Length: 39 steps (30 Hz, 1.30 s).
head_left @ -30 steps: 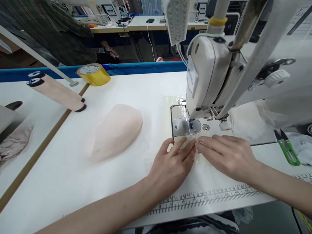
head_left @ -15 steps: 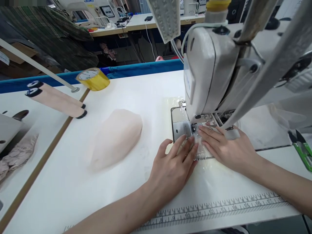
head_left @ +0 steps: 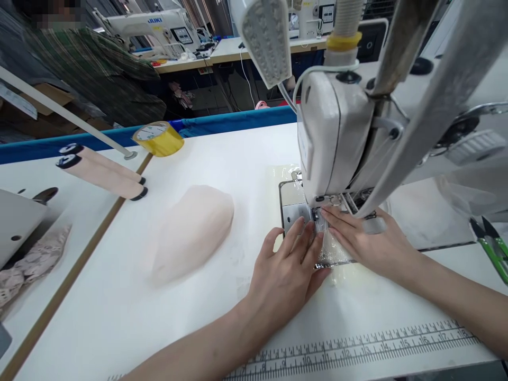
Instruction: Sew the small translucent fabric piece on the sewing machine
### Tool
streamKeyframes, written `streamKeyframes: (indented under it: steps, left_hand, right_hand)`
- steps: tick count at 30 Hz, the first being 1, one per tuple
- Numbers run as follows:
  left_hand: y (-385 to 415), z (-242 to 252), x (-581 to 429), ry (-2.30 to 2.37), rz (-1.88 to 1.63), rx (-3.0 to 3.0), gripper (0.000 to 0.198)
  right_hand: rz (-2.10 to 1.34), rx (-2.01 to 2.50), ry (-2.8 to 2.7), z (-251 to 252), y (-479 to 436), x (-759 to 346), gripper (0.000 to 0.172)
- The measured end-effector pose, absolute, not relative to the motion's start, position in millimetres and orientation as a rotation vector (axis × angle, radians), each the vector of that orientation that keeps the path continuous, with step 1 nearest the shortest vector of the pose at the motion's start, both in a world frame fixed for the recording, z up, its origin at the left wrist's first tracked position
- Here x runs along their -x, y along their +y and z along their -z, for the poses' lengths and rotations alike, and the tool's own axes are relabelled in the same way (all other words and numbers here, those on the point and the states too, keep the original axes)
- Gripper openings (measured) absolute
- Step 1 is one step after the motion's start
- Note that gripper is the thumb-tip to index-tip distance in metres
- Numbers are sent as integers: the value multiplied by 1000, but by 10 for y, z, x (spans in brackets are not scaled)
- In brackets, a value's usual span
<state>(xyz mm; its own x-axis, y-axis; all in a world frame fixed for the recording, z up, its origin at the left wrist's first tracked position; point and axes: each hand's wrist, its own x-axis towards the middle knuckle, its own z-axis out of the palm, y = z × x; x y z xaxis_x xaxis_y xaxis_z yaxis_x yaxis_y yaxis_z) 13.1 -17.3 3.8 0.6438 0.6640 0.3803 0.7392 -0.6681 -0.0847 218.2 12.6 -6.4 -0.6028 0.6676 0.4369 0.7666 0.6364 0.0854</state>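
My left hand (head_left: 283,275) lies on the sewing machine (head_left: 323,132) bed, fingers spread, with its tips by the metal needle plate (head_left: 293,209). My right hand (head_left: 377,241) rests flat on the other side of the presser foot (head_left: 316,214), its fingers stretched toward it. Between the hands shows a clear, wrinkled, shiny film or sheer material (head_left: 333,248); I cannot tell which. The needle area is partly hidden by the machine head and my fingertips. A sheer pale pink cup-shaped fabric piece (head_left: 194,227) lies left of my left hand.
Green-handled thread snips (head_left: 492,248) lie at the right. Two pale pink thread spools (head_left: 103,174) and a yellow tape roll (head_left: 159,138) are at the back left. Lace fabric (head_left: 37,264) sits at the far left. A printed ruler (head_left: 345,349) runs along the front edge. A person (head_left: 91,69) is behind.
The view has tipped up slightly, so the scene sits lower. Both hands stay by the presser foot; the lowest finger of my left hand reaches out a little further.
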Motion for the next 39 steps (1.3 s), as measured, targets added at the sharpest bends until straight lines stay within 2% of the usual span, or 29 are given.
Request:
streamKeyframes:
  steps: [13, 32, 39]
  left_hand:
    - [-174, -16, -112, -1137, 433, 2610, 40]
    - [-177, 25, -93, -1119, 484, 2590, 40]
    - [-173, 2, -96, -1130, 478, 2597, 39]
  right_hand:
    - [312, 1113, -2455, 88, 161, -2211, 40]
    - [492, 1059, -2512, 50, 132, -2217, 37]
    - [407, 1047, -2534, 87, 161, -2249, 38]
